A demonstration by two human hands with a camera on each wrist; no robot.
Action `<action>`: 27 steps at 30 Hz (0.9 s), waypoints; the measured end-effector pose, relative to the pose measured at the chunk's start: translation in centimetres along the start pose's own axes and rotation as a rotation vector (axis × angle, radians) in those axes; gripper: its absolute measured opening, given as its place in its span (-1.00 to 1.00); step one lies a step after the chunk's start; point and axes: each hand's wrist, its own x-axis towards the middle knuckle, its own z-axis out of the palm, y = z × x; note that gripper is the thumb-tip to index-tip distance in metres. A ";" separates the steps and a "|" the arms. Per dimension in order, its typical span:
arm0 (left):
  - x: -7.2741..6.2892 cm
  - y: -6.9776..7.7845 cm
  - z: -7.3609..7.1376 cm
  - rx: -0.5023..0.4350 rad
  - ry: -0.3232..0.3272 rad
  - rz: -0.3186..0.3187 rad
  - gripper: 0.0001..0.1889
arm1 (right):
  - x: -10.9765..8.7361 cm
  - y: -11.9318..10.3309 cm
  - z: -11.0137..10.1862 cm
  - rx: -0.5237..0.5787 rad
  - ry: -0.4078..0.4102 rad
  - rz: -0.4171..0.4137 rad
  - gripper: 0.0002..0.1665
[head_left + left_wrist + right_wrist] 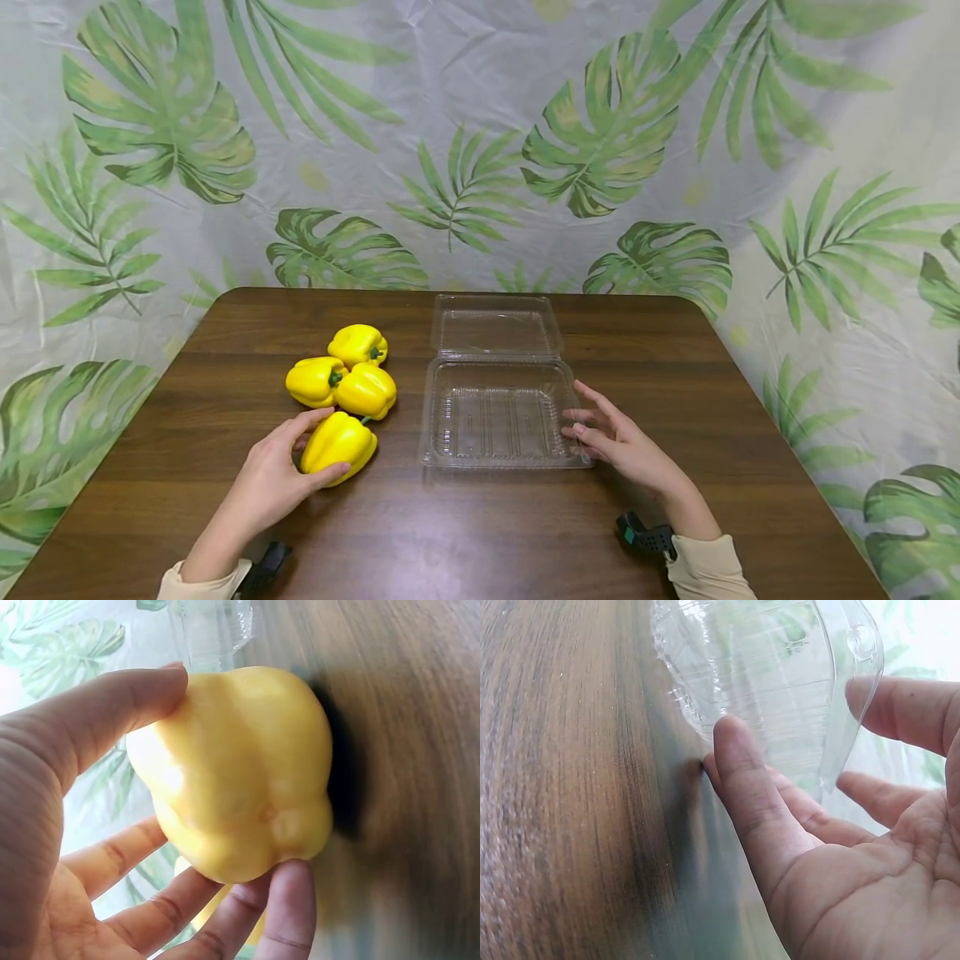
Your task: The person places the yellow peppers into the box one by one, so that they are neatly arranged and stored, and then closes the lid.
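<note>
My left hand [273, 471] grips a yellow bell pepper [339, 450], the nearest of several on the table. In the left wrist view the thumb presses one side of this pepper [240, 765] and the fingertips bear on its lower end. A clear plastic clamshell container [504, 421] lies with its lid [495, 329] folded back, away from me. At the container's right edge is my right hand [626, 450], its fingers spread and loosely bent. In the right wrist view its fingertips are right at the rim of the transparent container [757, 667].
Behind the held pepper, more yellow bell peppers [366, 390] sit close together, left of the container. All stand on a dark wooden table [480, 533] with rounded far corners. A leaf-patterned cloth [480, 125] hangs behind the table. Each wrist wears a black band [645, 536].
</note>
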 end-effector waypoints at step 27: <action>0.9 -3.1 -0.7 -0.403 -0.113 -0.140 -0.31 | 0.1 0.3 -0.1 0.023 0.006 -0.014 -0.09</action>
